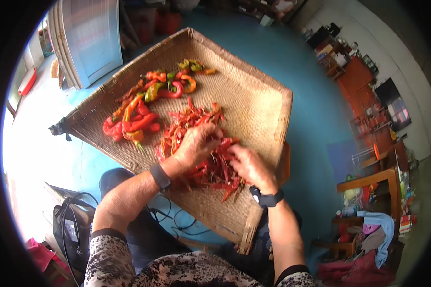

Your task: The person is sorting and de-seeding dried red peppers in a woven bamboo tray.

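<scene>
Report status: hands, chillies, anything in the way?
Left hand and right hand both down in the red chilli pile on the woven tray. Grips hidden. Whole chillies lie apart, upper left.

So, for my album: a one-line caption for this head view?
Both hands, left hand and right hand, sort red chili strips on a woven tray, whole peppers beside.

A single view, from a wide fisheye camera worn on the person's head, looks steeply down from close above the lap. The woven tray (254, 91) fills the middle, the person's forearms entering from the lower edge. Straight edges bend toward the dark round rim, where the blue floor (311, 119) and distant furniture (368, 182) curve away at right.
</scene>
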`<action>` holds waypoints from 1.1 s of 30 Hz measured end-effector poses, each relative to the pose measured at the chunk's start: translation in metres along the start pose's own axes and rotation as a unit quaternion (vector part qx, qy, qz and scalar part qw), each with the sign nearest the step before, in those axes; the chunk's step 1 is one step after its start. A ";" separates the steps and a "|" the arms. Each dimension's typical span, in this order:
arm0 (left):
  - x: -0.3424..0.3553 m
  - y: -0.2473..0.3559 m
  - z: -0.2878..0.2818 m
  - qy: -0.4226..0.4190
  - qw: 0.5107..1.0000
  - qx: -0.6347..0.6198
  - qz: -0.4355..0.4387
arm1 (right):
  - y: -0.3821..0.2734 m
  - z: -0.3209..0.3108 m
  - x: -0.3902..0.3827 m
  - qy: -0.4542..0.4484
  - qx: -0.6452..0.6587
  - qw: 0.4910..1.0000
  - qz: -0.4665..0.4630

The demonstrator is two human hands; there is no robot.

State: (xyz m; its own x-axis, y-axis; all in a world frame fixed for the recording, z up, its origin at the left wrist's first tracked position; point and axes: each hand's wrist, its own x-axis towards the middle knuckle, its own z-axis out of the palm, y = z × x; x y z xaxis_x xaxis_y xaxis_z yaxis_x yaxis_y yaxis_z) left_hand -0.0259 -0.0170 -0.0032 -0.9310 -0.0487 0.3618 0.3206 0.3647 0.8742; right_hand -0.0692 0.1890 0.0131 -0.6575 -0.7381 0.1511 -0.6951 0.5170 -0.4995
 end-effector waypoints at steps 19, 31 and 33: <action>0.005 0.005 0.009 -0.053 0.998 0.020 -0.010 | 0.086 -0.086 -0.070 0.315 0.002 0.925 0.213; 0.004 0.008 0.016 -0.083 0.992 -0.088 -0.023 | -0.013 -0.013 -0.007 0.076 0.037 0.996 -0.005; 0.003 0.010 0.017 -0.086 0.985 -0.143 -0.036 | -0.010 -0.012 -0.001 0.061 0.017 0.998 0.009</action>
State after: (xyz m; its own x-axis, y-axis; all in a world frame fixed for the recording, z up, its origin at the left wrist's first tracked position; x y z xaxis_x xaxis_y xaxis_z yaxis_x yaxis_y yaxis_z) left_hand -0.0283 0.0024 0.0014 -0.9611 0.1022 0.2566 0.2657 0.0887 0.9600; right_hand -0.0651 0.1901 0.0283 -0.7023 -0.6688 0.2439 -0.6734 0.5131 -0.5322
